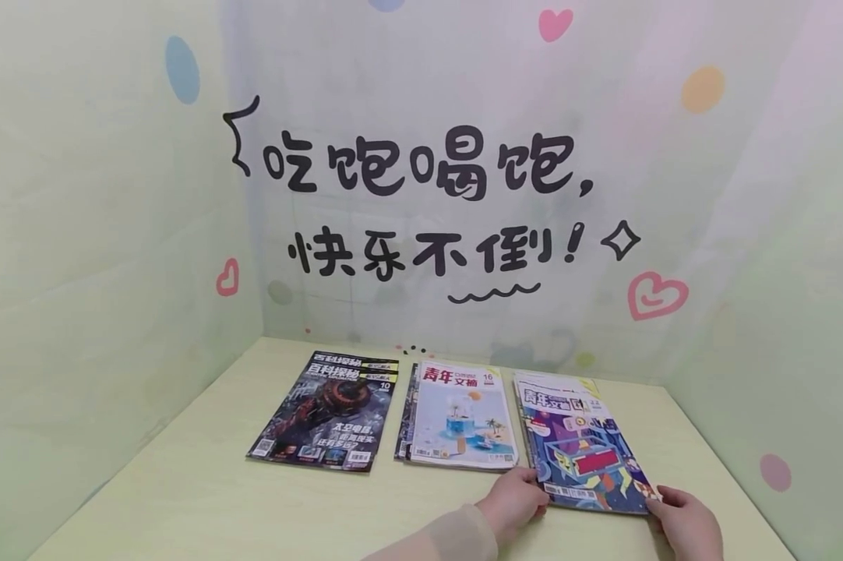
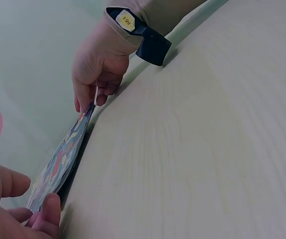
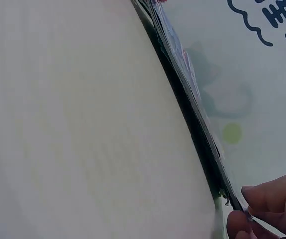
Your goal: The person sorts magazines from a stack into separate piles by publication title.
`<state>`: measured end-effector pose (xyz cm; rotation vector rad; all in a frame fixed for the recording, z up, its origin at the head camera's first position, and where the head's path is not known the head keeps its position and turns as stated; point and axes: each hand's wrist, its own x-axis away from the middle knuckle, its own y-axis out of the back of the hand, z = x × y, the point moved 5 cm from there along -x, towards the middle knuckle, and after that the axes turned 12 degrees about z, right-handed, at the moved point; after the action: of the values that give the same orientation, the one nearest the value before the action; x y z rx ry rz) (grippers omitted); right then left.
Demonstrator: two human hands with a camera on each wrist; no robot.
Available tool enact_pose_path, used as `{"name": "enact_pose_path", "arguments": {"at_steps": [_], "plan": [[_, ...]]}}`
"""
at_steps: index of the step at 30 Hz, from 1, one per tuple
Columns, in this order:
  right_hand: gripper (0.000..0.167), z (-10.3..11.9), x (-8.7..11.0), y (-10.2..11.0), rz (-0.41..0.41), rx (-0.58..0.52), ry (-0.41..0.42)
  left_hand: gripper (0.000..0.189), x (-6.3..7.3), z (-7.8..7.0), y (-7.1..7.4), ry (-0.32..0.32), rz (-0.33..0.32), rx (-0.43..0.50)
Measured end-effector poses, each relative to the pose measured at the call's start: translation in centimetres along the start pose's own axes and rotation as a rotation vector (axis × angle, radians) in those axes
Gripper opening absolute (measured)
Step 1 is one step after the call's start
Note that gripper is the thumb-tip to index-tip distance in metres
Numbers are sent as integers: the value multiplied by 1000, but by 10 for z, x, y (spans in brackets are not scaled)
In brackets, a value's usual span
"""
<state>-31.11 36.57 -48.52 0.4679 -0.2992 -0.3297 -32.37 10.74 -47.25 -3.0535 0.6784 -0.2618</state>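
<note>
A magazine with a purple, cartoon-like cover (image 1: 590,452) lies at the right, on top of other magazines whose pale upper edges (image 1: 555,384) show behind it. At its near left corner is my left hand (image 1: 513,502), fingers curled around the corner. In the left wrist view that hand (image 2: 13,204) has its thumb and fingers on either side of the magazine (image 2: 65,154). The near right corner is pinched by my right hand (image 1: 688,522), thumb above and fingers below, as the right wrist view confirms. A dark strip (image 3: 192,129) shows beneath the magazine's near edge.
In the middle is a stack topped by a white-covered magazine (image 1: 463,417). Farther left, dark-covered magazines (image 1: 330,413) overlap. All rest on a pale wooden table (image 1: 204,499). A light wall with printed writing (image 1: 449,164) stands behind, with side walls left and right.
</note>
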Motion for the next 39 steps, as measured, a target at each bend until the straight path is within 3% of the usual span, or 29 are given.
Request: {"name": "enact_pose_path", "arguments": {"at_steps": [4,8,12,17,21,28,33,39], "plan": [[51,11,8,1,-20,62,55,41,5,-3,4,-7,-7,-60],[50,27,16,-7,-11,44,84,41,8,-5,14,-9,0,-139],[50,45,23,-24,61,15,106,41,12,-9,32,-32,10,-177],[49,65,29,-50,158,21,201,41,19,-18,61,-72,-2,-220],[45,77,31,-73,174,54,257,42,24,-20,83,-98,-59,-210],[42,96,36,-110,227,52,275,41,29,-20,116,-120,-113,-201],[38,111,41,-131,212,112,327,40,35,-20,140,-107,-192,-301],[44,116,45,-153,249,161,316,34,43,-20,165,-89,-381,-480]]}}
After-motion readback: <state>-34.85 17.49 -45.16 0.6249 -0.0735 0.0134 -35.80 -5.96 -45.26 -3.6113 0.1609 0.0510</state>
